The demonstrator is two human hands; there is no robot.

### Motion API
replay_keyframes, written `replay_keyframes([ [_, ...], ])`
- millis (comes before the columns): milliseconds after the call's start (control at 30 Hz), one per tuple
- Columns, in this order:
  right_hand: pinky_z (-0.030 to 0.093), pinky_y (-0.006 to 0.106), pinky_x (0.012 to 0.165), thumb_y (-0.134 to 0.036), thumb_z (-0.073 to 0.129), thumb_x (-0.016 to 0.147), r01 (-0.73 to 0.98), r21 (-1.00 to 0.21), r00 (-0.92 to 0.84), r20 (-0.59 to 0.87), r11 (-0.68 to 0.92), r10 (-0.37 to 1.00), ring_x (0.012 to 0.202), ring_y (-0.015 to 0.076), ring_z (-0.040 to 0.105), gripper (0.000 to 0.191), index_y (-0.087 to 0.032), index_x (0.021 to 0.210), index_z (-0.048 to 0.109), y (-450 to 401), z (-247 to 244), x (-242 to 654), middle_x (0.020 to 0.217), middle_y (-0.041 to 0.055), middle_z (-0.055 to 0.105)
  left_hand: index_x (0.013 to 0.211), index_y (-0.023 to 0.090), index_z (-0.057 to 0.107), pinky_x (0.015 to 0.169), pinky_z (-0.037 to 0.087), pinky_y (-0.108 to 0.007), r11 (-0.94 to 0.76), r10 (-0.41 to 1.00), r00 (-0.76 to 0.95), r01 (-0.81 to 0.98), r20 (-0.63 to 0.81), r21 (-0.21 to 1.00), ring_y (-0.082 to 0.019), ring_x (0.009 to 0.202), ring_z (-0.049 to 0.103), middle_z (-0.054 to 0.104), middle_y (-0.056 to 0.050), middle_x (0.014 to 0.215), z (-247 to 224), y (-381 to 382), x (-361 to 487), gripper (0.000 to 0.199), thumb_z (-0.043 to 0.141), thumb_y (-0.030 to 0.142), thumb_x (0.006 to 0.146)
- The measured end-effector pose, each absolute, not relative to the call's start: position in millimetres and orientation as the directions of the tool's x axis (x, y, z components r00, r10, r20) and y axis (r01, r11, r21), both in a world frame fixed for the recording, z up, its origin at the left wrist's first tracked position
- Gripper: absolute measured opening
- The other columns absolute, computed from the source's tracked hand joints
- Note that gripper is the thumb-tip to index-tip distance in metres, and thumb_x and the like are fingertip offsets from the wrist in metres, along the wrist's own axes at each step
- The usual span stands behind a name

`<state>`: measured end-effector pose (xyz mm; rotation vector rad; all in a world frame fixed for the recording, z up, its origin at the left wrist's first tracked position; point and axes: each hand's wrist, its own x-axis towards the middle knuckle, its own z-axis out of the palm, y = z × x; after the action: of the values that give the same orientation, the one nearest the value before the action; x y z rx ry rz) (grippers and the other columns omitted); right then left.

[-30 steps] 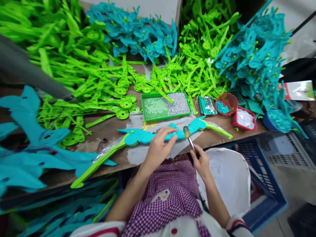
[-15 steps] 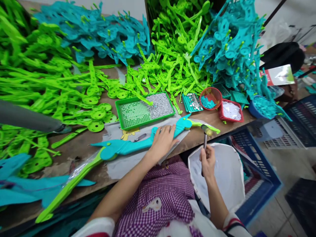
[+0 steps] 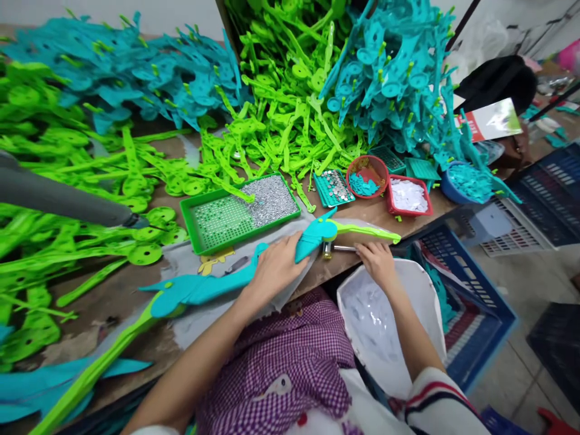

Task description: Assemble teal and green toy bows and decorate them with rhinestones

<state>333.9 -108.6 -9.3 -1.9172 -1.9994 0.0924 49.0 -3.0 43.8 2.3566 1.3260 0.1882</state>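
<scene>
A long teal plastic piece lies across the grey cloth, with a green arm joined at its left end and another green arm at its right end. My left hand rests over the teal piece, right of its middle, fingers wrapped over it. The small hammer lies low on the table edge, its head just below the teal piece's right end. My right hand has its fingers on the end of the hammer's handle, under the right green arm.
Behind the cloth sits a green tray of small metal parts. To its right are a teal tray, red baskets and a blue bowl. Heaped green and teal parts fill the back. A grey tool reaches in from the left.
The hammer has gone from upright in my right hand to lying flat on the table edge. My right hand has lowered over its handle. The whole view has shifted to the right.
</scene>
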Motion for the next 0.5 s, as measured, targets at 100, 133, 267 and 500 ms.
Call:
replay_keyframes([
  [100,0.05,0.042,0.088,-0.039,0.065,0.086,0.614,-0.789,0.318,0.257,0.008,0.913,0.107,0.0272,0.062,0.038,-0.025,0.122,0.066,-95.5,0.6,323.5,0.116,0.0103,0.068,0.149,0.02,0.038,0.094,0.049,-0.045,-0.507,0.829,0.559,0.769,-0.024,0.389,-0.034,0.114,0.062,0.06,-0.015,0.135,53.8,-11.4,44.9,0.063,0.055,0.042,0.092],
  [133,0.054,0.039,0.079,-0.044,0.063,0.085,0.444,-0.896,0.401,0.232,0.034,0.886,0.101,0.0256,0.065,0.045,-0.026,0.126,0.062,-94.8,5.3,319.2,0.117,0.0093,0.068,0.149,0.02,0.037,0.095,0.049,-0.044,-0.527,0.821,0.571,0.759,-0.003,0.382,-0.033,0.114,0.062,0.06,-0.015,0.136,56.0,-15.4,42.9,0.063,0.054,0.043,0.093],
  [267,0.045,0.023,0.04,-0.048,0.045,0.091,-0.136,-0.962,0.585,0.113,0.235,0.803,0.058,0.0117,0.064,0.037,-0.031,0.122,0.058,-94.5,29.1,304.1,0.117,0.0037,0.068,0.15,0.016,0.038,0.096,0.049,-0.046,-0.561,0.797,0.604,0.744,-0.006,0.363,-0.035,0.113,0.063,0.061,-0.018,0.134,68.2,-28.6,31.7,0.065,0.052,0.048,0.094],
  [500,0.049,0.022,0.037,-0.027,0.06,0.081,-0.271,-0.851,0.615,0.206,0.449,0.761,0.051,0.011,0.065,0.009,-0.022,0.079,0.067,-101.0,51.2,301.1,0.096,0.0012,0.074,0.151,0.02,0.042,0.1,0.05,-0.041,-0.374,0.581,0.746,0.599,-0.324,0.708,-0.031,0.117,0.063,0.063,-0.012,0.135,119.7,24.6,48.0,0.073,0.039,0.067,0.095],
])
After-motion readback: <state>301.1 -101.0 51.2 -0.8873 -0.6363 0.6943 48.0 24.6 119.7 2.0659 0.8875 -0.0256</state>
